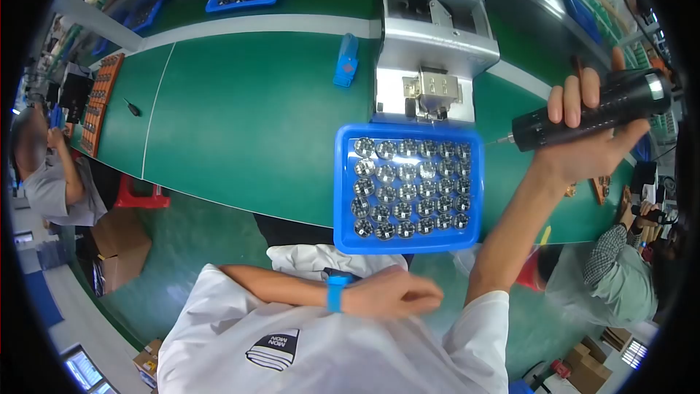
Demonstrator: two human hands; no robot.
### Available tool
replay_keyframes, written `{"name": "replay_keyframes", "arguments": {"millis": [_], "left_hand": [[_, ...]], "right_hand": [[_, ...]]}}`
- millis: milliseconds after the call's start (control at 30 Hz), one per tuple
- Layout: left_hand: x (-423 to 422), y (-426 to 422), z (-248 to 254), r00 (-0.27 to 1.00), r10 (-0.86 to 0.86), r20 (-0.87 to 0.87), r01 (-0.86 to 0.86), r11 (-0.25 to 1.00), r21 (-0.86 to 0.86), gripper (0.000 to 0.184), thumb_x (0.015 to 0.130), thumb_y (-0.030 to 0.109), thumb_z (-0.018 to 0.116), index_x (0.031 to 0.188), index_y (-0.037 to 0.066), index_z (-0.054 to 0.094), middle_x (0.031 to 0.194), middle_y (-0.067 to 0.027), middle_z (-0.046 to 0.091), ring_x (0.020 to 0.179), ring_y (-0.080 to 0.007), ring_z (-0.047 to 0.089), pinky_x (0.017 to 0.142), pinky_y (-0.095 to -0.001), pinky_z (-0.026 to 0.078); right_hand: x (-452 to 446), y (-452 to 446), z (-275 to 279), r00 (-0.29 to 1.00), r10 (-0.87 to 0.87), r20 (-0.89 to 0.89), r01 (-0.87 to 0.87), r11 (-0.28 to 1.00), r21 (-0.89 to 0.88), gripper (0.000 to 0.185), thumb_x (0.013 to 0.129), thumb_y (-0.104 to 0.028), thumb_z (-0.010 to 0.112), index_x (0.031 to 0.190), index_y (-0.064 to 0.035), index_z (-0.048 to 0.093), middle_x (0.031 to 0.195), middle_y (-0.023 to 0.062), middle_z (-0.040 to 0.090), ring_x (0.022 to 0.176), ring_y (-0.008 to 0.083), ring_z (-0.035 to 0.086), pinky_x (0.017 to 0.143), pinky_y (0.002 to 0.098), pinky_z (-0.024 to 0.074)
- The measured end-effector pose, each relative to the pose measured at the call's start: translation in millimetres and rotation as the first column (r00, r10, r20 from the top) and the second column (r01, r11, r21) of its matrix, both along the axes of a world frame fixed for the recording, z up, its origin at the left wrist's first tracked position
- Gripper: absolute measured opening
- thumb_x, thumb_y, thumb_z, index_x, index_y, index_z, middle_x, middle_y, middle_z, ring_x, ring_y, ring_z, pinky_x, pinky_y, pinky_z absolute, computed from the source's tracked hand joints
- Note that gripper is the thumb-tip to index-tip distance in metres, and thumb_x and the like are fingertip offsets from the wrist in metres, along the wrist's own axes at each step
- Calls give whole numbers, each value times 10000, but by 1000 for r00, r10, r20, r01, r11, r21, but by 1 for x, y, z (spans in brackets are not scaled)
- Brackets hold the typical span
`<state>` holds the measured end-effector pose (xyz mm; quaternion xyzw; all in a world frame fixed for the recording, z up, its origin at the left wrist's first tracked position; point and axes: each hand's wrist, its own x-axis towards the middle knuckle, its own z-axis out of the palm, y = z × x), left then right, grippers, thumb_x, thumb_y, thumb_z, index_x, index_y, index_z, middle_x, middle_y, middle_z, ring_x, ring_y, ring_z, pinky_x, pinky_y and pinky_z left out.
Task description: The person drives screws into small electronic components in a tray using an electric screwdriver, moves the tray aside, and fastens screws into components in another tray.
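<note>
Raised on the right, my right hand (583,113) is wrapped round a black electric screwdriver (594,111), whose thin bit points left toward the tray's upper right corner. My left hand (394,293), slightly blurred, is in front of my body below the tray, with a blue band on its wrist. Its fingers are drawn together; whatever they hold, if anything, is hidden. Between the hands and the machine sits a blue tray (340,190) at the table's front edge. Rows of small round metal parts (405,190) with dark and silver faces fill it.
Behind the tray stands a silver machine (437,47) with a red display. A blue object (346,60) lies left of it on the green table (240,109). Farther left are a small dark tool (131,107) and an orange rack (100,106). People sit on both sides.
</note>
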<state>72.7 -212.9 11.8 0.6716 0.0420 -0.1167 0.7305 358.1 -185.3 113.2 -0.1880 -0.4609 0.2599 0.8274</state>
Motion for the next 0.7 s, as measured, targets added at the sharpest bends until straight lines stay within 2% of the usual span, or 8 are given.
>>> {"name": "replay_keyframes", "arguments": {"millis": [67, 100, 167, 233, 433, 600, 667, 700], "left_hand": [[-24, 29, 22, 946, 94, 310, -117, 991, 57, 226, 912, 157, 696, 1088, 15, 706, 838, -134, 710, 702, -220, 676, 633, -326, 551], [-30, 45, 25, 874, 160, 459, -309, 912, 270, 219, 879, 134, 717, 1068, 24, 709, 841, -127, 714, 693, -227, 675, 619, -332, 550], [-28, 84, 36, 707, 194, 680, -673, 476, 565, 200, 817, 82, 738, 1013, 51, 708, 817, -102, 698, 693, -232, 666, 608, -340, 541], [-23, 117, 39, 693, 439, 572, -682, 144, 717, 273, 868, 141, 689, 1110, 28, 636, 950, -141, 634, 726, -299, 619, 626, -408, 524], [-21, 176, 20, 775, 480, 412, -614, 417, 670, 338, 914, 111, 656, 1217, -14, 573, 1053, -156, 621, 802, -253, 629, 677, -363, 532], [-14, 209, 52, 606, 1, 795, -737, 375, 562, 226, 870, 42, 651, 1094, 14, 653, 918, -128, 649, 820, -269, 638, 696, -363, 528], [-17, 203, 94, 631, -53, 774, -510, 723, 466, 126, 830, 32, 663, 955, 20, 662, 907, -102, 661, 816, -209, 652, 696, -327, 523], [-20, 195, 107, 597, -125, 792, -319, 869, 378, 213, 797, 61, 708, 1006, 21, 720, 984, -116, 703, 850, -307, 666, 752, -373, 557]], "right_hand": [[-16, 3, 10, 996, 18, 87, -16, 1000, -24, 824, 969, -614, 432, 1455, 43, 328, 797, 53, 434, 595, 135, 416, 535, 297, 402], [-21, 4, 12, 996, 13, 84, -10, 999, -33, 824, 969, -614, 432, 1455, 43, 328, 797, 53, 434, 595, 135, 416, 535, 297, 402], [-27, 9, 13, 997, -4, 71, 4, 1000, 1, 847, 947, -637, 425, 1441, 47, 348, 763, 41, 434, 572, 138, 412, 514, 295, 392], [-27, 15, 10, 997, -9, 80, 7, 1000, 20, 855, 939, -642, 422, 1437, 50, 357, 772, 45, 435, 576, 144, 411, 517, 300, 392], [-33, 28, 8, 996, 27, 81, -27, 1000, -3, 830, 941, -635, 404, 1422, 41, 377, 778, 52, 442, 603, 149, 423, 545, 306, 395], [-53, 31, 18, 985, -12, 174, 17, 1000, -26, 797, 926, -639, 400, 1405, -2, 408, 801, 55, 452, 616, 150, 440, 571, 300, 401], [-59, 31, 23, 983, 18, 181, -12, 999, -35, 789, 922, -626, 418, 1408, -5, 409, 799, 49, 454, 615, 146, 445, 569, 299, 402], [-61, 30, 25, 982, 44, 185, -39, 999, -34, 781, 918, -613, 436, 1411, -7, 411, 798, 44, 456, 614, 143, 450, 567, 298, 402]]}}
